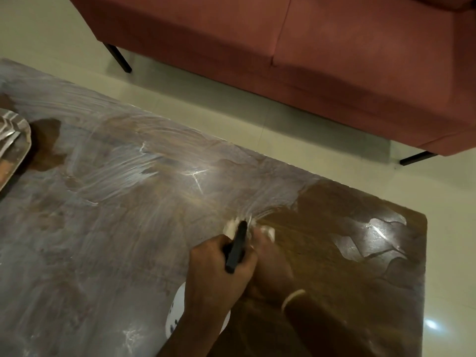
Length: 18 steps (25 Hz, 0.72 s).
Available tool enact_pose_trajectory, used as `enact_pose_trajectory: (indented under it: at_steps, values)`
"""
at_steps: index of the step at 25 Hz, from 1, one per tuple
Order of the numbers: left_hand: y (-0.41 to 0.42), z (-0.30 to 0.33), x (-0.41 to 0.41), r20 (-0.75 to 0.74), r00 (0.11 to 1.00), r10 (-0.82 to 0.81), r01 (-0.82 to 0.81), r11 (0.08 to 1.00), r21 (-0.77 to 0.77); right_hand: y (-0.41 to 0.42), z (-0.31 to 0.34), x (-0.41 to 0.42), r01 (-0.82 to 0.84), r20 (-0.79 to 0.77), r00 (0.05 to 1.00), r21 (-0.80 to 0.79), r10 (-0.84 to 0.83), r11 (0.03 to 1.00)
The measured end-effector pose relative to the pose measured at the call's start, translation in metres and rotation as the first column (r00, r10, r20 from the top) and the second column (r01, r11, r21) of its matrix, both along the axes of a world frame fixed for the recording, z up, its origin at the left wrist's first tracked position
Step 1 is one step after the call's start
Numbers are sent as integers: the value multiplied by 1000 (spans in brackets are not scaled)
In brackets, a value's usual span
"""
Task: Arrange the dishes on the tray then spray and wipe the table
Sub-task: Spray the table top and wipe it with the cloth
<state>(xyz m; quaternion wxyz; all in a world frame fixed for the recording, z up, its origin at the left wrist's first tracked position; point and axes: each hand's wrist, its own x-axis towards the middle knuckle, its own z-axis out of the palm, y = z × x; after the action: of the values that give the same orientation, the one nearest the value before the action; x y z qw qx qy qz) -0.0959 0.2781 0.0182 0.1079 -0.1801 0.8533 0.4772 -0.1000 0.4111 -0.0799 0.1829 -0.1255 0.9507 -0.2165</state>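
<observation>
Nearest the camera, left forearm enters from the bottom edge; left hand (219, 269) has its fingers curled round the black head of a spray bottle (235, 249), nozzle pointing away over the table. The bottle's white body (176, 313) shows below the wrist; a few dark marks on it, too small and blurred to read. No brand or label legible anywhere. Right hand (270, 264) lies just beside the left, motion-blurred, reaching forward onto a white cloth (235, 226) that sits on the table top; part of the cloth shows either side of the nozzle. Whether the right fingers are flat on the cloth or bunching it, cannot tell. A pale band (293, 298) on the right wrist. The table (103, 253) is dark wood-brown; most of its surface is covered in whitish streaked film, with arcs of smear running from the cloth toward the far left. The right end (334, 228) near the corner is bare brown with glare patches. At the far left edge, the corner of a grey tray (18, 140) sits on the table, contents blurred. Beyond the table: pale tiled floor (231, 119), then a pink-red sofa (309, 47) on thin black legs.
</observation>
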Motion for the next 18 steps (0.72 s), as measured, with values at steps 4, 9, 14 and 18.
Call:
enact_pose_trajectory:
  at_steps: [4,9,14,18]
  values:
    - [0,-1,-3,71,995,75,-73,997,-39,76,-3,-62,501,-169,864,215,-473,838]
    - [16,12,-3,185,982,24,-20,1000,-23,24,13,24,48,36,998,58,-50,997]
    - [20,7,1,216,972,90,-83,996,-40,52,1,-91,228,-141,969,178,-205,957]
    - [16,11,6,199,976,83,-75,996,-46,80,3,-62,524,-139,851,249,-506,814]
